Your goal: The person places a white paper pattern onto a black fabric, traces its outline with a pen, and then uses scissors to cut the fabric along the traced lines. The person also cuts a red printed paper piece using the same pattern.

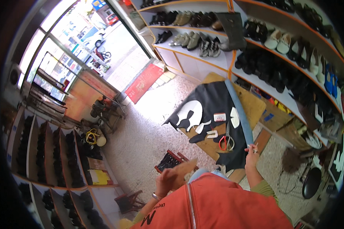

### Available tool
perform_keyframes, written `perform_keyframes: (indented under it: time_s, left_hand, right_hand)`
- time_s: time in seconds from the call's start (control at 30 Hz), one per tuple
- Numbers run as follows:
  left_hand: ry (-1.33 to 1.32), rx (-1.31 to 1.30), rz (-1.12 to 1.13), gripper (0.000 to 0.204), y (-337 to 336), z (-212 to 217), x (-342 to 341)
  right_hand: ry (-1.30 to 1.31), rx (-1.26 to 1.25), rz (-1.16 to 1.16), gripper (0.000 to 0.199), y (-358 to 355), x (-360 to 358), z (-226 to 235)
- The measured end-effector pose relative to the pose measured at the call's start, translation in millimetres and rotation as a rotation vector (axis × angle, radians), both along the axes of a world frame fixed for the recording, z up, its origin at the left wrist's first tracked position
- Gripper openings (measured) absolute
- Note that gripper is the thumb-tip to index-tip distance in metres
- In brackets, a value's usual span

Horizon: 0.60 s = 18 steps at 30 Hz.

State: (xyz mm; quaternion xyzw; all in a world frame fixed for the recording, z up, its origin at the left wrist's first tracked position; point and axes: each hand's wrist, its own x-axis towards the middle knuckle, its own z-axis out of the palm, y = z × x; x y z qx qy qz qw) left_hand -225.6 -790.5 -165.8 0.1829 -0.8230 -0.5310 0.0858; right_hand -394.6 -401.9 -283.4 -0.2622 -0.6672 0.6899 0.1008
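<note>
Along the far right wall run white, orange-edged wooden shelves [187, 63] of shoes; divided shoe racks [31, 152] fill the left side. Between them, a tan wooden work board [258, 103] carries a broad black leather-like sheet [214, 95], its right side bordered by a long blue-grey roll [237, 103]. A red-framed folding stool [176, 160] stands near, beside the left hand [168, 182]. Curved white pattern pieces [197, 107] and red-handled metal scissors [228, 134] lie on the sheet. The sheet's left corner reaches past the board; speckled floor [141, 133] gives room farther left, toward a flat red mat [144, 82]. A red zipped jacket [218, 202] hides the near ground. The left fingers are closed on a flat brown piece [184, 172]. The right hand [251, 156] bends its fingers at the roll's near end; whether they grip it, I cannot tell.
</note>
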Motion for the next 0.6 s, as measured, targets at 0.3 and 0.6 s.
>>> perform_keyframes:
  time_s: [0.3,0.6]
  left_hand:
    - [-0.119,-0.011,-0.082,0.014,-52,21,-133]
    - [-0.283,0.14,-0.327,0.02,-98,-15,-305]
  right_hand:
    - [-0.036,0.233,-0.114,0.023,21,33,-5]
    - [-0.125,0.589,-0.246,0.031,-7,37,2]
